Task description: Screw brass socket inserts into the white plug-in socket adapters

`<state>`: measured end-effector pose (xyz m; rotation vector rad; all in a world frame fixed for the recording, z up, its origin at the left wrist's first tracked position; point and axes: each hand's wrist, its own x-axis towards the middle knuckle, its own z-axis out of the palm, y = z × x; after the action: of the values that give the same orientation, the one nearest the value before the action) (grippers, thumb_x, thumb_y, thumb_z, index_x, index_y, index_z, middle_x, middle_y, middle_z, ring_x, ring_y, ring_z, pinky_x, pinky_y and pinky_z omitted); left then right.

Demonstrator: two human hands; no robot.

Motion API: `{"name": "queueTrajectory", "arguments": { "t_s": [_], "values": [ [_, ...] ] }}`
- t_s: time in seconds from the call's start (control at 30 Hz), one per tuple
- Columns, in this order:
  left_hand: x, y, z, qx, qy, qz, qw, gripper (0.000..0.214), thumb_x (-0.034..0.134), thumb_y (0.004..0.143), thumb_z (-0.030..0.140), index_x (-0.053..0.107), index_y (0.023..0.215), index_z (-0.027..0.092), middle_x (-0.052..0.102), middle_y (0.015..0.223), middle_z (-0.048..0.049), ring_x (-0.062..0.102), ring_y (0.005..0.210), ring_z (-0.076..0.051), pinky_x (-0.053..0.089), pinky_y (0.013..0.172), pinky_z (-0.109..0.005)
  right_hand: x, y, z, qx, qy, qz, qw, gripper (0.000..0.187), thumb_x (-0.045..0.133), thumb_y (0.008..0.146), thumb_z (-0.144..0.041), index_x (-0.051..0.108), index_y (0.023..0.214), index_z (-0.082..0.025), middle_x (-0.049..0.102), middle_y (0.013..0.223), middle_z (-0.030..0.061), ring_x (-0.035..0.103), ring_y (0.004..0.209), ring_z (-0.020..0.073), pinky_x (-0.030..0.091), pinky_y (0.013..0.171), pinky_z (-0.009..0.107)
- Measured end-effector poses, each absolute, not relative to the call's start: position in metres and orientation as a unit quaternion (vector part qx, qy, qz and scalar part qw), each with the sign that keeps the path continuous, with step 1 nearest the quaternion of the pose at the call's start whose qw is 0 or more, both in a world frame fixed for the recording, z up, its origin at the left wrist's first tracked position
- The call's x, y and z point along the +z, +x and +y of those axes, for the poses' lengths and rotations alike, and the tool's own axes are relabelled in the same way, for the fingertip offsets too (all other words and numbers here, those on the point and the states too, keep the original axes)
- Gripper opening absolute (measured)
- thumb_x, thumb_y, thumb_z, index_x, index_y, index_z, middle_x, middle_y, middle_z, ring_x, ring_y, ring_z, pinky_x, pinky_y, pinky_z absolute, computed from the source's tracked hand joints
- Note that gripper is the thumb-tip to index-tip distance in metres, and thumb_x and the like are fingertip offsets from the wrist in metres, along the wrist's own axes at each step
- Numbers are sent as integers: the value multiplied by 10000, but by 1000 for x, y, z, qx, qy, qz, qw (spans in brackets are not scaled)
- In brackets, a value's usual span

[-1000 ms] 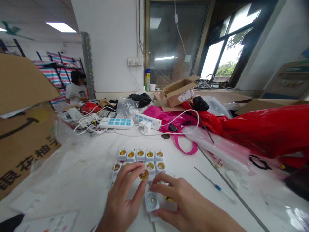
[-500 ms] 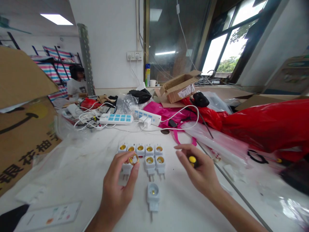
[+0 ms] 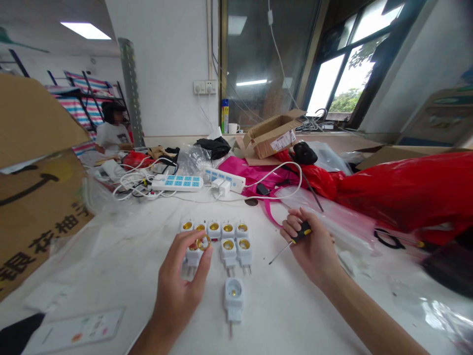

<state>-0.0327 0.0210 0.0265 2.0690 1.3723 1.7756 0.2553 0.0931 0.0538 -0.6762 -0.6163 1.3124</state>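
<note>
"Where is the gold ring [image 3: 204, 248] sitting?"
"Lower centre: the left hand [image 3: 179, 283] is pinching it; right of centre, the right hand [image 3: 314, 254] is gripping a screwdriver [image 3: 303, 231]."
"Risk?"
"A slackening pinch would be dropping it."

On the left, big black characters [image 3: 37, 244] climb the cardboard box [image 3: 40, 211]: 银花柚, a fourth only partly showing, and above them a smile mark [image 3: 27, 190]! The smaller box [image 3: 261, 146] carries a white label [image 3: 283, 141], too blurred to read; so is the print on the flat white card [image 3: 61, 331], bottom left.
</note>
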Motion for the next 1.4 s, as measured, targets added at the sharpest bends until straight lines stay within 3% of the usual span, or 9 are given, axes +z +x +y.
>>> {"name": "queueTrajectory", "arguments": {
  "t_s": [0.3, 0.53, 0.63, 0.73, 0.9, 1.23, 1.4],
  "values": [
    [30, -28, 23, 579, 692, 431, 0, 241, 696, 1032, 190, 701, 1261, 266, 763, 1205, -35, 748, 1166, -182, 584, 1071, -292, 47, 250, 89, 625, -296, -259, 674, 345, 946, 799, -414, 684, 822, -190, 409, 632, -90, 352, 517, 83, 408, 435, 212],
    [27, -29, 24, 575, 703, 417, -38, 298, 701, 1011, 161, 711, 1288, 268, 789, 1203, -60, 768, 1158, -224, 624, 1046, -348, 43, 254, 93, 622, -301, -248, 679, 357, 918, 803, -474, 690, 826, -199, 491, 674, -58, 475, 593, 108, 504, 524, 224],
    [26, -30, 25, 571, 710, 409, -47, 299, 688, 1018, 149, 711, 1292, 265, 785, 1203, -69, 763, 1164, -223, 630, 1038, -346, 43, 255, 92, 627, -306, -259, 668, 375, 887, 827, -521, 712, 854, -190, 519, 657, -53, 439, 533, 95, 426, 446, 199],
    [24, -31, 26, 568, 716, 403, -54, 307, 683, 1022, 136, 706, 1304, 257, 775, 1214, -75, 751, 1182, -216, 620, 1050, -332, 44, 252, 89, 640, -308, -282, 645, 404, 868, 850, -556, 704, 853, -187, 537, 616, -61, 298, 428, 53, 296, 382, 182],
    [24, -31, 26, 567, 718, 400, -48, 310, 679, 1026, 115, 694, 1299, 262, 766, 1219, -56, 737, 1184, -190, 596, 1078, -308, 43, 246, 86, 641, -319, -302, 629, 474, 871, 847, -630, 711, 858, -184, 573, 550, -53, 268, 380, 35, 263, 373, 175],
    [26, -30, 24, 565, 726, 391, -37, 341, 685, 1019, 78, 681, 1306, 263, 751, 1232, -44, 719, 1206, -177, 563, 1117, -303, 40, 249, 87, 641, -323, -285, 635, 503, 960, 798, -631, 780, 869, -167, 759, 731, 10, 519, 470, 49, 508, 456, 165],
    [25, -30, 23, 559, 732, 389, -22, 343, 691, 1018, 74, 673, 1309, 255, 753, 1245, -58, 720, 1222, -196, 570, 1125, -344, 41, 250, 91, 640, -322, -284, 637, 457, 1032, 756, -530, 841, 995, -190, 856, 1001, 41, 745, 707, 79, 689, 712, 142]
  ]
}}
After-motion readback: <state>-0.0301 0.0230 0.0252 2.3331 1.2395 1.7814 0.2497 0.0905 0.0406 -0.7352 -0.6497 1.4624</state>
